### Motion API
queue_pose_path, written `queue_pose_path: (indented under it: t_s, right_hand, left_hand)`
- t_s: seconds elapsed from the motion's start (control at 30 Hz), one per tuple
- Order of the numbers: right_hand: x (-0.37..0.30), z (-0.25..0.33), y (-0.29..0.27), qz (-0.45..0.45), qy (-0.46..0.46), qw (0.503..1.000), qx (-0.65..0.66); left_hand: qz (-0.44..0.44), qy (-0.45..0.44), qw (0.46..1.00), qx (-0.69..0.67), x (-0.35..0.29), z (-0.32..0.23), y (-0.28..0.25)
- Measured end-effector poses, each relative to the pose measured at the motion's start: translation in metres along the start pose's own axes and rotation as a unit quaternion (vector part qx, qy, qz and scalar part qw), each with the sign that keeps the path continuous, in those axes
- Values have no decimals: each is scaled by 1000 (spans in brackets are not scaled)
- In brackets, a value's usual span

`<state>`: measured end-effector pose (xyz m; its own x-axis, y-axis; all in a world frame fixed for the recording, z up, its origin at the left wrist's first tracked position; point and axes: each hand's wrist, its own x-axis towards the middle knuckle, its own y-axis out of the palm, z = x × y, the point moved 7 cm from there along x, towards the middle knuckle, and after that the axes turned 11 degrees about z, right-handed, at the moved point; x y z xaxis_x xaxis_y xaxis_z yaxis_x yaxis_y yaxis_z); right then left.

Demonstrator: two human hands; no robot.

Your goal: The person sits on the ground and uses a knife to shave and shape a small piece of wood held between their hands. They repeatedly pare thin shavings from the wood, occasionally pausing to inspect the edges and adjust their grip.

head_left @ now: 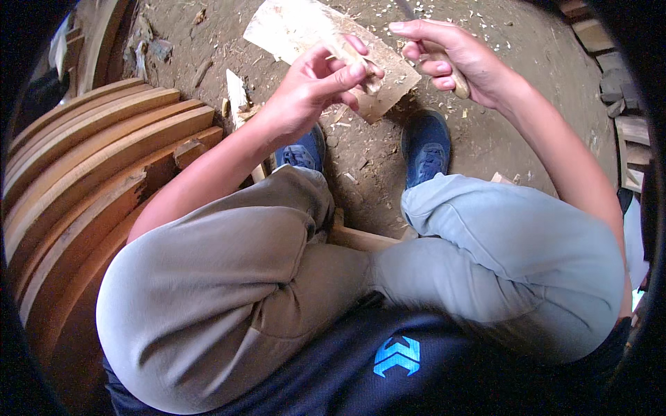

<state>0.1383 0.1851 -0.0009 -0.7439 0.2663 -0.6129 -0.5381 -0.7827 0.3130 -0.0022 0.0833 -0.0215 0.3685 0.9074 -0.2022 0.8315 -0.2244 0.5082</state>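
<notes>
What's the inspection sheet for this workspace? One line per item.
Surface: earth ground, with a wooden board lying flat beyond the blue shoes.
Job's things: small pale wood piece; tool with a wooden handle, its far end cut off by the frame.
Clutter: scattered wood chips; pale wood scrap left of the board.
Hands: left hand grips the wood piece; right hand grips the handle.
Cables: nothing seen.
Surroundings: stacked planks at left; wood pieces at the right edge.

Head fisheye — steeply downward, near
</notes>
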Motion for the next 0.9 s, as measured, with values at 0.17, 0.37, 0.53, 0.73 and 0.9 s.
queue_pose_path:
  t_s: [0.17,0.37,0.53,0.73,0.9]
  right_hand:
    - [-10,5,6,36,-29,998,-53]
    - [-6,1,11,56,-24,994,-95]
    - [-5,-3,14,38,-15,996,-85]
    - [-6,6,1,7,-65,991,-115]
    - [-11,10,-26,15,-89,984,-151]
  left_hand:
    - [-21,53,998,-1,1,-10,-7]
    - [-59,59,995,56,0,-11,-14]
    - [-83,51,990,102,1,-14,-12]
    - [-78,54,974,205,1,-24,-17]
    - [-68,-24,978,194,1,-10,-49]
